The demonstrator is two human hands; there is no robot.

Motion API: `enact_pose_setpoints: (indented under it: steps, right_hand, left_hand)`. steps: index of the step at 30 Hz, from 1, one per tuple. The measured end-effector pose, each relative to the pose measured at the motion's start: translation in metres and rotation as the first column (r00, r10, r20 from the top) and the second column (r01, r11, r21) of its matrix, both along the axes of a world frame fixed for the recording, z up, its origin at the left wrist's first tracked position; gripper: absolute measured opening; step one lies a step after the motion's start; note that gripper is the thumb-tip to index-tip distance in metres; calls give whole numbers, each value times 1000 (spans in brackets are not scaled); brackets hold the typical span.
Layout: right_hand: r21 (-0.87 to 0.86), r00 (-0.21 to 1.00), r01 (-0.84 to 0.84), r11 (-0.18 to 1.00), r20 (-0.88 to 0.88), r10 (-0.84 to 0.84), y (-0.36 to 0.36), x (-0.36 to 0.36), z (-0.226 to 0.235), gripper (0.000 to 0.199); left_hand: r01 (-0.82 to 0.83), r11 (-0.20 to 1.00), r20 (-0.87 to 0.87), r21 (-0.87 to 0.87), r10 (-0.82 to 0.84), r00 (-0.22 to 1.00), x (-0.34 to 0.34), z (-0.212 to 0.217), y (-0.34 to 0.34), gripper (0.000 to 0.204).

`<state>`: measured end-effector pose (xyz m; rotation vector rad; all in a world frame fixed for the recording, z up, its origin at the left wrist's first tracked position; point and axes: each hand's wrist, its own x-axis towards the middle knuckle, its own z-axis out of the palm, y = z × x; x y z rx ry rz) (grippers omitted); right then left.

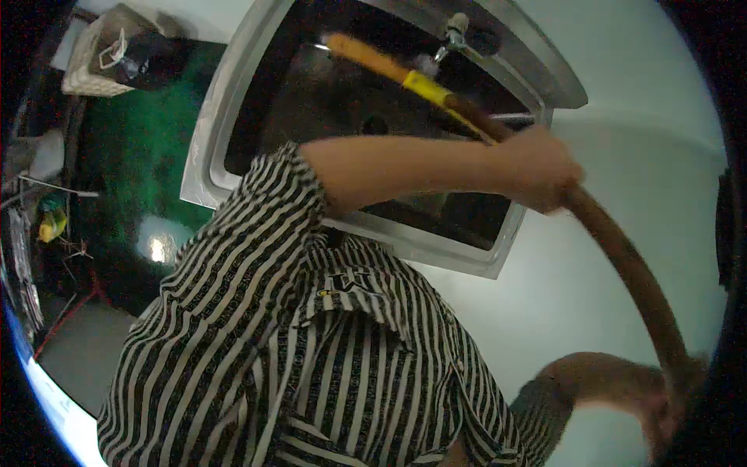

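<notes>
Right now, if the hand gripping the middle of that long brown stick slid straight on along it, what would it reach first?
Probably the yellow band on the stick, just ahead of the left hand; past it lies the orange end over the sink. Depth is unclear.

Motion-blurred right hand (661, 412) at the frame's lower corner, broom handle (622, 257) smeared, fingers indistinct.

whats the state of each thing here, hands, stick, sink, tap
left hand: closed around the stick, over the sink's near edge
right hand: blurred, at the stick's lower end, grip unclear
long stick: brown with a yellow band, slanted, far end inside the sink
sink: metal, dark inside, contents unclear
tap: no water visible
striped shirt: worn
</notes>
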<state>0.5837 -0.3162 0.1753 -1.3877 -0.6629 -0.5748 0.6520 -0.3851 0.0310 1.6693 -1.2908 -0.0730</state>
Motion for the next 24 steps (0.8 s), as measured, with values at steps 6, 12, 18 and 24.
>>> enact_pose_setpoints:
  steps: [6,12,18,24]
  right_hand:
    - [-31,971,-74,997,-229,65,-127,-59,-96,16]
    - [-65,973,-45,997,-230,29,-144,-83,-101,20]
    - [-94,973,-27,995,-232,5,-131,-87,-100,26]
    - [-75,975,51,996,-212,-66,-112,-101,-101,28]
  left_hand:
    - [60,991,-185,117,-38,982,-25,-228,-5,27]
    - [-177,968,190,178,143,971,60,-125,37,44]
    - [-476,846,681,239,203,703,146,-123,18,38]
    - [-369,834,608,411,51,792,145,-125,7,36]
